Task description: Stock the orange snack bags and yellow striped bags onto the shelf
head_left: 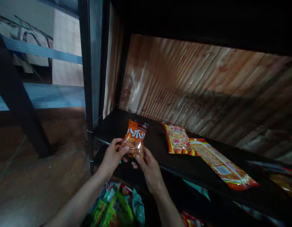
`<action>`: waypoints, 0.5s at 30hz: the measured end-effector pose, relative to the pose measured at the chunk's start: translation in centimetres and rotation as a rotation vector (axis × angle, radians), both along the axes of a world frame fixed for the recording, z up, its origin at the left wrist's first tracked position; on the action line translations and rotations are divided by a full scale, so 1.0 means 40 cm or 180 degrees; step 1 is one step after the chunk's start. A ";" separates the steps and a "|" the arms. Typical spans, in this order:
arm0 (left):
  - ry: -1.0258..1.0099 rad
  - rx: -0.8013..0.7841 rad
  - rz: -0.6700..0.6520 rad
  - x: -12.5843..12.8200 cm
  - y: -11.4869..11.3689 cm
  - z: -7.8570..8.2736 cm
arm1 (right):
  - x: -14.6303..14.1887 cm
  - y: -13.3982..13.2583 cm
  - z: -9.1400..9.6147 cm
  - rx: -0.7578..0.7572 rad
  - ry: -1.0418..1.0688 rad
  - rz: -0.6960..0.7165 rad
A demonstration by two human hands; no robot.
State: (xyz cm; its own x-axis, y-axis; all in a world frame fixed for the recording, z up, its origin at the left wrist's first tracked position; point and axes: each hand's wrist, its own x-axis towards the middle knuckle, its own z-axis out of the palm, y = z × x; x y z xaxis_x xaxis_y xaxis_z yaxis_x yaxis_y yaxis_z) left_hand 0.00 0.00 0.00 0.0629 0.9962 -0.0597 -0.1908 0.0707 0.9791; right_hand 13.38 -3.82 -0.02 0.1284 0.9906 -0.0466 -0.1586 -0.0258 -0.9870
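Observation:
An orange snack bag (134,138) with white lettering is held up between both hands, just in front of the dark shelf (155,148). My left hand (115,155) grips its lower left edge, thumb on the front. My right hand (147,167) pinches the lower right corner, its thumb pressed on the front too; the fingers behind are partly hidden. To the right on the shelf lies a red and yellow snack bag (177,139). Beside it, a long orange-edged snack bag (223,164) lies at a slant.
Below my arms sit several green and teal snack bags (117,205). A red packet (192,219) shows on a lower level. Corrugated panelling (183,85) backs the shelf. A dark post (87,94) and a blue slatted frame (53,94) stand at the left above a brown floor (41,179).

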 end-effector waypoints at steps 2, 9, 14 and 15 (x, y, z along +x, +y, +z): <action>-0.0141 0.0026 0.0051 -0.007 0.000 -0.007 | -0.001 0.011 0.000 -0.0059 0.0009 -0.0021; -0.0265 0.0464 0.0021 -0.018 0.128 0.089 | -0.014 0.143 0.096 0.0354 -0.0170 -0.0060; 0.0066 0.0314 0.0771 -0.024 0.276 0.112 | -0.047 0.299 0.113 0.0277 -0.0282 -0.0147; 0.0162 0.0178 0.0943 -0.027 0.298 0.099 | -0.055 0.328 0.100 0.0117 -0.0350 -0.0179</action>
State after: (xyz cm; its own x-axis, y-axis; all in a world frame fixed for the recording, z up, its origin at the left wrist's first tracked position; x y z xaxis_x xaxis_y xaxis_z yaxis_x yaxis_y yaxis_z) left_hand -1.08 11.93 3.97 -0.2326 0.9726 0.0001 -0.1455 -0.0349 0.9887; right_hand 11.18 9.30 4.00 0.1862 0.9825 0.0069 -0.0494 0.0164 -0.9986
